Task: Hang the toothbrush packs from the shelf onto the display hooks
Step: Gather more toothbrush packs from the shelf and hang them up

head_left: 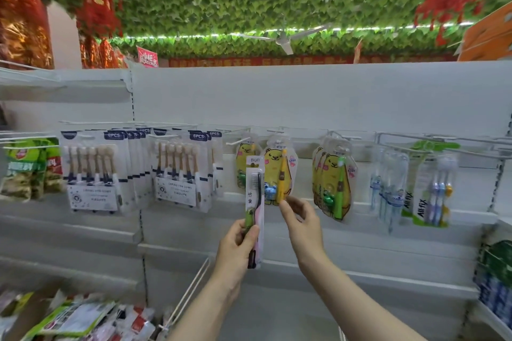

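Left hand (237, 239) grips the BQB toothbrush pack (255, 191) upright, bare hook (235, 141) just up-left of its top; right hand (302, 220) loose, empty.

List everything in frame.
single toothbrush pack: one, white and pink, held up at centre
six-brush packs: two stacks, white and navy, hung at left
bear packs: three groups, yellow, hung at centre
clear packs: several, bluish, hung at right
Allfix packs: few, green and white, far right
bags: few, green, far left
loose packs: pile, mixed, bottom left
ceiling fan: one, white, overhead
left hand: grips single toothbrush pack
right hand: loosely curled, below bear packs
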